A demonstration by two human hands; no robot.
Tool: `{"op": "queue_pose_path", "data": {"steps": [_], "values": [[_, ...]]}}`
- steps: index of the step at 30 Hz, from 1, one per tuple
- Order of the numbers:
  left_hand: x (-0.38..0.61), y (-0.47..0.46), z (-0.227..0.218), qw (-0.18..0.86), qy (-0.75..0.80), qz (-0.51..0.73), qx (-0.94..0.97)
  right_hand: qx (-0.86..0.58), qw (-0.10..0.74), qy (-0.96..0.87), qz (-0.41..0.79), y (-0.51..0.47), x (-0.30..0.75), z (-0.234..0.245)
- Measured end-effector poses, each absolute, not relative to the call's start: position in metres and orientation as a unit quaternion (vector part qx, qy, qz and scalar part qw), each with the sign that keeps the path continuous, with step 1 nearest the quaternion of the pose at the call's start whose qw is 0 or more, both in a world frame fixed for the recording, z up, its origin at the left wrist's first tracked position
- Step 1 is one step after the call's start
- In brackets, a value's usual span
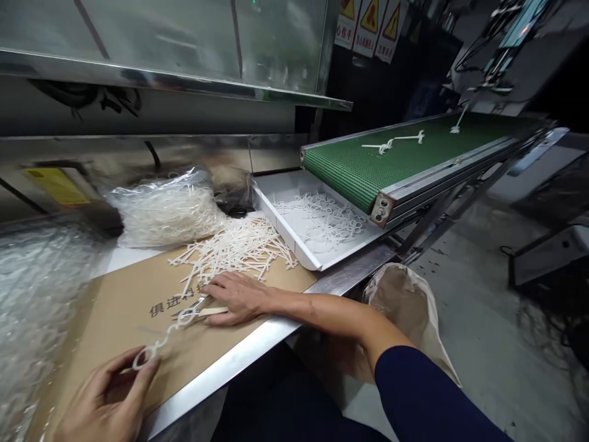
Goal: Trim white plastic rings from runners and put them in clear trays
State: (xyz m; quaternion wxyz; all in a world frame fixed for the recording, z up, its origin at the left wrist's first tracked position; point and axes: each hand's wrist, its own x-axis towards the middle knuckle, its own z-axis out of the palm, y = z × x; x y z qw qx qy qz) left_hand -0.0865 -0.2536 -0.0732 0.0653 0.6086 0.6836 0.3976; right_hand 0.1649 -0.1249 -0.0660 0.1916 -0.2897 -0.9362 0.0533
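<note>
Nearest to me, the left hand sits at the lower left, its thumb and fingers narrowed to a pinch on the end loop of a white plastic looped strand. This strand lies just above the cardboard and runs diagonally up to the right hand. The right hand lies palm down with its fingers together, beside the far loop of the strand and over a narrow metal-and-cream strip of a kind I cannot identify. I cannot tell whether that hand grips the strip or only rests on it. A navy sleeve covers the arm above the elbow.

Both hands are over a kraft cardboard sheet printed with black characters, which lies on a stainless steel bench. Just past the right fingers, a loose heap of white plastic pieces sits on the sheet. Clear bubble wrap lies to the left, and a clear plastic bag of white pieces lies beyond it. A cloth sack stands below the bench edge. Farther on, a white tray holds more pieces under the end of a green mesh conveyor belt, which carries further white pieces. Yellow warning signs hang farthest off.
</note>
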Motion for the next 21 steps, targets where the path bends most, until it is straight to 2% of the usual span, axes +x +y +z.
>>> {"op": "queue_pose_path", "data": {"steps": [6,21], "values": [[-0.079,-0.255,-0.07,0.127,0.657,0.412,0.619,-0.307,0.188,-0.932,0.031,-0.126,0.165,-0.069],[-0.087,-0.251,-0.087,0.151,0.589,0.406,0.682,-0.306,0.173,-0.936,0.012,-0.12,0.165,-0.076]]}}
